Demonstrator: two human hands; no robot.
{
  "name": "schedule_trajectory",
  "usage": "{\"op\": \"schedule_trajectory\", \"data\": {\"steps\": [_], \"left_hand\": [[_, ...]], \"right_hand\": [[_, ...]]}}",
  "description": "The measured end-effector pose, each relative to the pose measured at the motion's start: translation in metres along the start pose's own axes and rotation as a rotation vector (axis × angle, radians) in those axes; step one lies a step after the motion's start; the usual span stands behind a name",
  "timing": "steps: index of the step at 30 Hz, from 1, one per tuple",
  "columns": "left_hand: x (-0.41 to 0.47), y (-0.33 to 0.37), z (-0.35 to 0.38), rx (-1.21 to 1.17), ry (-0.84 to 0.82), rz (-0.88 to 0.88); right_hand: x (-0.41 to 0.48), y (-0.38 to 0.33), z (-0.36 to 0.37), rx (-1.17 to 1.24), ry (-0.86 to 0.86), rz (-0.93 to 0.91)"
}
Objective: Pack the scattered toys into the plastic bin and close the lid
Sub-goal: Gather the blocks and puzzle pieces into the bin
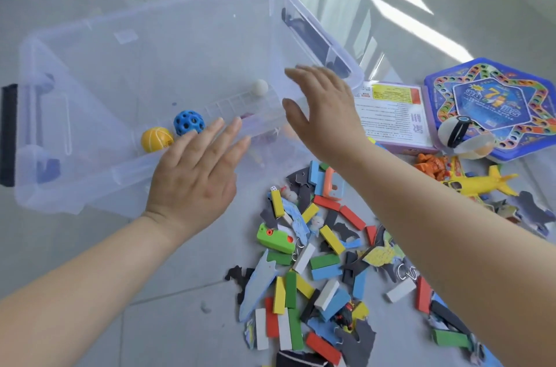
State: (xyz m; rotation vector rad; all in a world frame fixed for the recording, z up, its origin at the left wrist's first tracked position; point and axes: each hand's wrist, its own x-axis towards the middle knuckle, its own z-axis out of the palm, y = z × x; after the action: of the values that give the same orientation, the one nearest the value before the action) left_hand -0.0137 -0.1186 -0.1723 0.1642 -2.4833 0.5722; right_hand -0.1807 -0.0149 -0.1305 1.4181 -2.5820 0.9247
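Note:
A clear plastic bin (90, 35) stands on the floor, without a lid on it. Inside it lie a blue holed ball (189, 122), a yellow ball (157, 139) and a white ball (260, 87). My left hand (195, 174) hovers flat over the bin's near rim, fingers spread, holding nothing. My right hand (325, 114) is over the bin's right corner, fingers apart and empty. A pile of coloured wooden blocks (316, 282) and foam puzzle pieces lies on the floor below my hands. No lid is in view.
At the right lie a hexagonal game board (493, 102), a purple box (391, 114), a black-and-white ball toy (457, 132), a yellow toy plane (478, 183), an orange toy (430, 165) and a green toy (275, 239). The floor is pale tile.

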Motion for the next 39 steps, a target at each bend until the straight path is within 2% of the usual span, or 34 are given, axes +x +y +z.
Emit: {"op": "schedule_trajectory", "data": {"steps": [4,6,9,13,16,19,21,23,25,26,28,34,39], "left_hand": [[0.001,-0.007,0.001,-0.092,-0.08,-0.075],[-0.01,0.011,-0.005,-0.232,-0.099,-0.068],[-0.048,0.056,-0.013,-0.491,-0.265,0.042],[-0.094,0.095,-0.007,-0.599,-0.692,0.193],[-0.101,0.103,-0.002,-0.583,-0.996,0.073],[-0.09,0.111,-0.005,-0.532,-1.059,-0.03],[-0.083,0.115,-0.003,-0.577,-1.132,-0.161],[-0.077,0.118,0.003,-0.689,-1.226,-0.273],[-0.072,0.117,0.011,-0.746,-1.214,-0.318],[-0.071,0.116,0.014,-0.771,-1.198,-0.322],[-0.07,0.114,0.017,-0.821,-1.177,-0.335],[-0.077,0.108,0.023,-0.847,-1.134,-0.358],[-0.066,0.099,0.032,-0.851,-1.251,-0.445]], "right_hand": [[-0.047,0.02,0.005,0.035,0.171,0.032],[-0.084,0.039,0.013,-0.055,0.128,-0.048],[-0.14,0.067,0.025,-0.237,-0.051,-0.24],[-0.206,0.07,0.036,-0.213,-0.364,-0.355],[-0.24,0.069,0.041,-0.205,-0.529,-0.387],[-0.256,0.066,0.04,-0.276,-0.692,-0.247],[-0.252,0.059,0.04,-0.358,-0.814,-0.139],[-0.24,0.049,0.038,-0.426,-0.961,-0.131],[-0.229,0.047,0.042,-0.409,-1.055,-0.081],[-0.226,0.045,0.043,-0.404,-1.061,-0.059],[-0.223,0.046,0.043,-0.408,-0.939,-0.109],[-0.231,0.069,0.057,-0.364,-0.784,-0.155],[-0.231,0.07,0.064,-0.444,-0.686,-0.163]]}}
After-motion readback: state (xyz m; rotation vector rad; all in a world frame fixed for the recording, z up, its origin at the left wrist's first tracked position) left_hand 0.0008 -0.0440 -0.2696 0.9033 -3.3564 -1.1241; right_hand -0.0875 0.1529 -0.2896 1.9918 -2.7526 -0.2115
